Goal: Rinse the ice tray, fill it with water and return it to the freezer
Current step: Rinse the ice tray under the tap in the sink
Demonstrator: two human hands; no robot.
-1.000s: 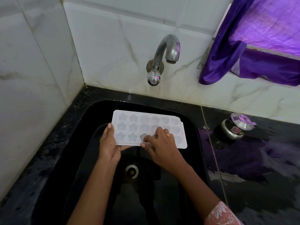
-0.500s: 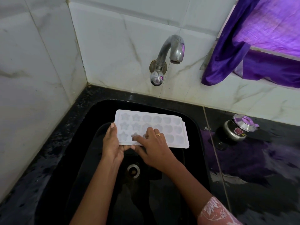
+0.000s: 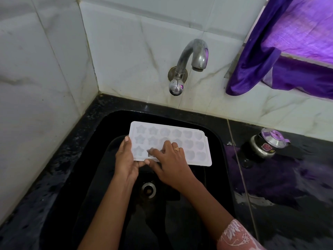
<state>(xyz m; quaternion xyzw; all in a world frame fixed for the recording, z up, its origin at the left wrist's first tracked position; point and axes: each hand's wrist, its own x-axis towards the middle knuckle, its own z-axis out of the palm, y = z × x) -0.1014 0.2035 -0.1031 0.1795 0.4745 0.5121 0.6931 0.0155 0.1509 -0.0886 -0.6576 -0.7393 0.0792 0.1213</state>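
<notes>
A white ice tray (image 3: 189, 141) with star and heart shaped cups is held level over the black sink (image 3: 214, 138). My left hand (image 3: 126, 159) grips the tray's left end, thumb under the near edge, fingers up its side. My right hand (image 3: 171, 163), with a ring on it, lies on top of the tray with its fingertips pressed into the near-left cups. The metal tap (image 3: 194, 56) juts from the tiled wall above, and no water runs from it.
The sink drain (image 3: 148, 189) lies below my hands. A small steel pot with a lid (image 3: 266, 143) stands on the wet black counter to the right. Purple cloth (image 3: 281, 51) hangs at the upper right. White tiled walls close the left and back.
My right hand's fingers have slid leftward across the tray's near row of cups. The left hand keeps its hold and the tray stays in place.
</notes>
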